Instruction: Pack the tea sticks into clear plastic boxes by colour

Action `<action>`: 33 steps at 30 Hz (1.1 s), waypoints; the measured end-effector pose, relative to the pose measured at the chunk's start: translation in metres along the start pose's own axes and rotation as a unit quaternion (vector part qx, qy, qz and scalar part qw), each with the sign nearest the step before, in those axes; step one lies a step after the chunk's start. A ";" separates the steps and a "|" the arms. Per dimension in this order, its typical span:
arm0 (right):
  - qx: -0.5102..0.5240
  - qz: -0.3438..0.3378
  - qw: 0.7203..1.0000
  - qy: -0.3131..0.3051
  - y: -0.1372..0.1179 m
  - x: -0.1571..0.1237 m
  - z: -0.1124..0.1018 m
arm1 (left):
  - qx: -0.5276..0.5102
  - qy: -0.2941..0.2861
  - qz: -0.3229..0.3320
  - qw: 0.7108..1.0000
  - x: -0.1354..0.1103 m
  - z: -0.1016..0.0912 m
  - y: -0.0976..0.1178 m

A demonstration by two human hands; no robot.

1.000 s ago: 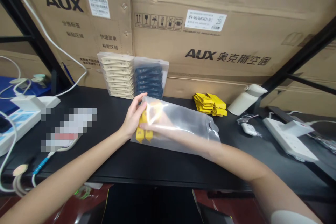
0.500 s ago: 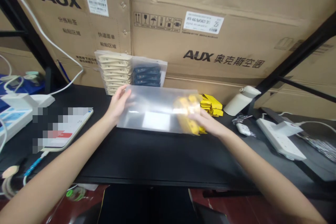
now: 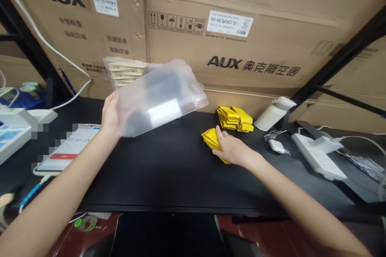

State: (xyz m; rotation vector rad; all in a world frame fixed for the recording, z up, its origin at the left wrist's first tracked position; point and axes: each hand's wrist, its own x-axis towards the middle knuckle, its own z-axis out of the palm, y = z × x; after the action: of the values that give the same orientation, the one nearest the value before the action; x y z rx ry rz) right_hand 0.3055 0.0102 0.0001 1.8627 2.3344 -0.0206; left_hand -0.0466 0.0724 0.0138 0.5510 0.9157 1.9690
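Note:
My left hand (image 3: 111, 115) grips one end of a frosted clear plastic bag (image 3: 159, 98) and holds it tilted in the air above the black table (image 3: 169, 168). My right hand (image 3: 230, 149) rests on the table with its fingers closed round a small bunch of yellow packets (image 3: 211, 138). A second pile of yellow packets (image 3: 235, 118) lies just behind that hand, against the cardboard box. Behind the lifted bag stands a bag of cream packets (image 3: 125, 73), partly hidden.
Large AUX cardboard boxes (image 3: 247, 48) form a wall behind the table. A phone (image 3: 68, 148) lies at the left near a white power strip (image 3: 13, 128). A white bottle (image 3: 273, 112), a small white device (image 3: 275, 144) and another power strip (image 3: 318, 154) lie at the right.
My right hand drew the yellow packets out of the plastic bag and moved right, setting them down on the table. My left hand lifted the emptied bag up and to the left.

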 end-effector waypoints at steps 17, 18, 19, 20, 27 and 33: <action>0.039 -0.317 0.922 0.220 0.054 -0.021 0.045 | -0.013 0.008 -0.022 1.000 -0.001 0.000 0.002; 0.038 -0.309 0.922 0.230 0.052 -0.015 0.048 | -0.014 0.012 -0.023 1.000 -0.001 0.000 0.002; 0.035 -0.302 0.923 0.237 0.050 -0.009 0.049 | -0.014 0.015 -0.023 1.000 -0.001 0.000 0.002; 0.032 -0.295 0.924 0.242 0.048 -0.002 0.049 | -0.016 0.017 -0.022 0.999 -0.001 0.000 0.003; -0.003 -0.228 0.944 0.237 0.044 0.054 0.036 | -0.021 0.014 -0.027 0.999 -0.001 0.001 0.005; -0.069 -0.177 0.956 0.223 0.053 0.086 0.027 | -0.014 0.023 -0.026 0.999 -0.002 0.002 0.003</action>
State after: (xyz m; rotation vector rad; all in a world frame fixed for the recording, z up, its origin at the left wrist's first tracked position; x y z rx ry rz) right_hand 0.3413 0.1024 -0.0336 1.4791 2.8481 0.5610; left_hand -0.0463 0.0702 0.0174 0.4625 0.9199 1.9520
